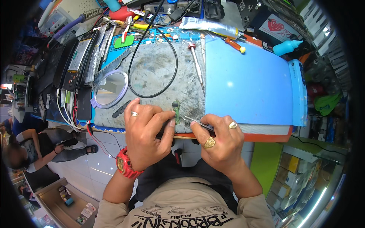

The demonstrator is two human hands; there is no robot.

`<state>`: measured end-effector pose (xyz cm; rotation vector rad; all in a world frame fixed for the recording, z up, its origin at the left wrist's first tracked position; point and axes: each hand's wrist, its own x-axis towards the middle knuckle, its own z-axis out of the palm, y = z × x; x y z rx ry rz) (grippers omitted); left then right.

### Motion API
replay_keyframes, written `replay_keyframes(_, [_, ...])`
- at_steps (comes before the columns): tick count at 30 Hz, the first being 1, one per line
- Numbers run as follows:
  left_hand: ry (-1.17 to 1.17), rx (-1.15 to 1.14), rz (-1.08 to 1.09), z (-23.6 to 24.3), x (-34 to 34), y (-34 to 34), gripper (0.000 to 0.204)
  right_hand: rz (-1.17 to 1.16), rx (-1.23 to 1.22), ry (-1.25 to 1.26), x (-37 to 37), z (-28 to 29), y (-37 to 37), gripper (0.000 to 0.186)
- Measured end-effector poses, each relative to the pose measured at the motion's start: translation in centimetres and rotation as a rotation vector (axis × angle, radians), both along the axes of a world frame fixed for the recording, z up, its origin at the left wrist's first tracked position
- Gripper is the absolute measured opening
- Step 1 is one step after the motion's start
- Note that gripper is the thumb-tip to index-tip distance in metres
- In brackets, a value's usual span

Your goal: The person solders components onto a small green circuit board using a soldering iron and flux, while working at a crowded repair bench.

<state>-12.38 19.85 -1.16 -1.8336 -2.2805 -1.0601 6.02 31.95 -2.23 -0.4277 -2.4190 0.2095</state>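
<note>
A small green circuit board [177, 118] with a dark part at its far end lies on the stained grey work mat [152, 60], close to the bench's near edge. My left hand [148, 133], with a red watch on its wrist, steadies the board's left side between thumb and index finger. My right hand [220, 142] is closed round a pair of metal tweezers [205, 125], whose tips point left beside the board. Whether the tips touch the board I cannot tell. Left of my left fingers lies a dark, flat strip [121, 109].
A black cable loop [176, 68] and a round lilac-rimmed mirror-like disc [110, 89] lie beyond my left hand. A thin screwdriver [197, 66] rests beside a blue sheet [247, 83]. Phones [78, 60] stand at left; a tube [209, 26] and blue bottle [287, 47] sit farther back.
</note>
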Motion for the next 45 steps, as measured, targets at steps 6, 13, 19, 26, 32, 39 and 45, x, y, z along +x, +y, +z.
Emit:
replay_keyframes(6, [-0.045, 0.054, 0.026, -0.8, 0.0, -0.2, 0.017, 0.024, 0.017, -0.003, -0.3, -0.5, -0.2, 0.023])
replay_keyframes(13, [-0.064, 0.066, 0.032, -0.9, 0.0, 0.0, 0.016, 0.020, 0.016, -0.037, -0.5, -0.2, -0.2, 0.022])
replay_keyframes(19, [-0.042, 0.063, 0.044, -1.0, 0.0, 0.0, 0.016, 0.019, 0.000, -0.051, -0.5, -0.2, -0.3, 0.022])
replay_keyframes(26, [-0.038, 0.069, 0.045, -1.1, 0.0, 0.1, 0.014, 0.023, 0.028, -0.052, -0.5, -0.5, -0.2, 0.025])
replay_keyframes(32, [-0.050, 0.079, 0.037, -1.0, 0.1, 0.1, 0.016, 0.035, 0.037, -0.005, -0.4, -1.0, -0.2, 0.027])
replay_keyframes(39, [-0.040, 0.081, 0.044, -1.0, 0.0, 0.1, 0.015, 0.037, 0.013, -0.029, -0.5, -0.4, -0.2, 0.026])
replay_keyframes(45, [-0.046, 0.076, 0.034, -1.0, 0.0, 0.3, 0.015, 0.041, -0.009, -0.040, -0.7, -0.3, 0.3, 0.025])
